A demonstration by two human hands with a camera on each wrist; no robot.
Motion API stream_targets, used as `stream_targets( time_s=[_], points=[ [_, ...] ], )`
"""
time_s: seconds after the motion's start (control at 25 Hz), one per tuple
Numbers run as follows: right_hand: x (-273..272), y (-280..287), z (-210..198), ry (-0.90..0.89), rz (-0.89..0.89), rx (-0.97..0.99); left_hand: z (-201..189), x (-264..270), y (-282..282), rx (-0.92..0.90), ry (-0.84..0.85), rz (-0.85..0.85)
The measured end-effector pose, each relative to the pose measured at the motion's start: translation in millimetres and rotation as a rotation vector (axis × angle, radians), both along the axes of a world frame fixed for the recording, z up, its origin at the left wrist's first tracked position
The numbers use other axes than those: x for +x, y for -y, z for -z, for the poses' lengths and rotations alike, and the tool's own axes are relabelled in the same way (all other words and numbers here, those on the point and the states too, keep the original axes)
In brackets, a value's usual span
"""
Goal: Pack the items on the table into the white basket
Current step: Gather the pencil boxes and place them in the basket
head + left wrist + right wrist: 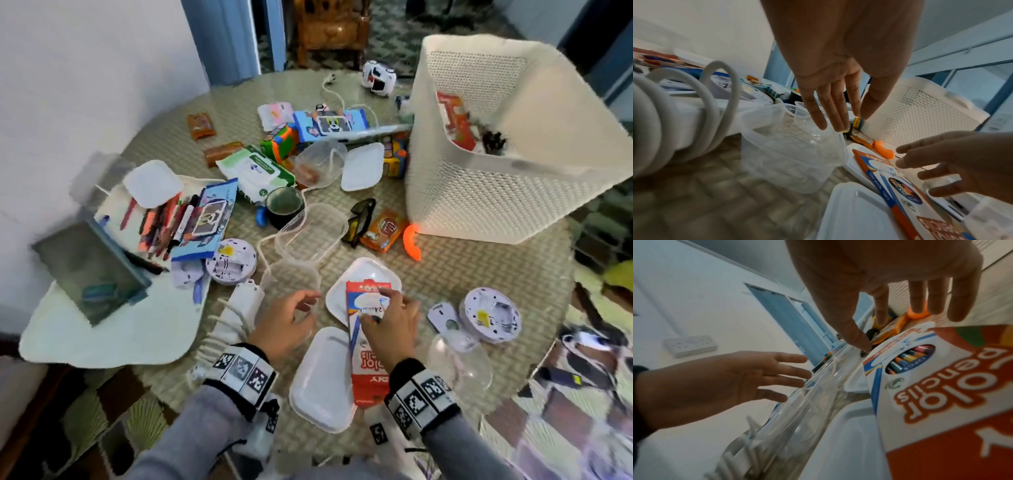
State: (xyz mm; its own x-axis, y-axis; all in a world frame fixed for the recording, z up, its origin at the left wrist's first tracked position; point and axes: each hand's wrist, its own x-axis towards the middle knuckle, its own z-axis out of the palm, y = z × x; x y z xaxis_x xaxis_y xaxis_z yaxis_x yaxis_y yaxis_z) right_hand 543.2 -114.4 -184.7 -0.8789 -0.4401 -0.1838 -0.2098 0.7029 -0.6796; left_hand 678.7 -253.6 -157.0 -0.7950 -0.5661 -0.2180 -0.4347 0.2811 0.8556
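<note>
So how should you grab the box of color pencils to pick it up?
Probably by its two long edges, near the middle, coming down from above. The color pencil box is flat and narrow and lies bridged across two white lids, so its edges sit raised enough for fingers to slip under. The right hand hovers open over its far end.

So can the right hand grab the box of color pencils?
Probably yes. The right hand hovers open right above the red and white cardboard box of color pencils, which lies on top of two white plastic lids. Nothing covers the box, and the left hand is off to the side.
</note>
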Motion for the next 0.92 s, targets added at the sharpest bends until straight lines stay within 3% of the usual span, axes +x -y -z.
stream_targets(
  time_s=[0.12, 0.32, 0.52, 0.92],
  points=[
    [12.1, -2.0, -1.0, 0.025, 0.152, 0.104, -1.2, 9.6, 25.0, 0.0, -0.006, 0.108],
    [25.3, 0.7, 9.3, 0.071, 0.092, 0.283, -0.8, 22.2, 47.8, 0.051, -0.004, 0.232],
    [29.2, 0.9, 2.4, 0.061, 0.23, 0.156, -1.0, 24.9, 60.8, 0.08, -0.043, 0.259],
    [33.4, 23.4, -33.4, -0.042, 0.246, -0.135, -11.1, 24.5, 107.0, 0.095, -0.123, 0.178]
  ],
)
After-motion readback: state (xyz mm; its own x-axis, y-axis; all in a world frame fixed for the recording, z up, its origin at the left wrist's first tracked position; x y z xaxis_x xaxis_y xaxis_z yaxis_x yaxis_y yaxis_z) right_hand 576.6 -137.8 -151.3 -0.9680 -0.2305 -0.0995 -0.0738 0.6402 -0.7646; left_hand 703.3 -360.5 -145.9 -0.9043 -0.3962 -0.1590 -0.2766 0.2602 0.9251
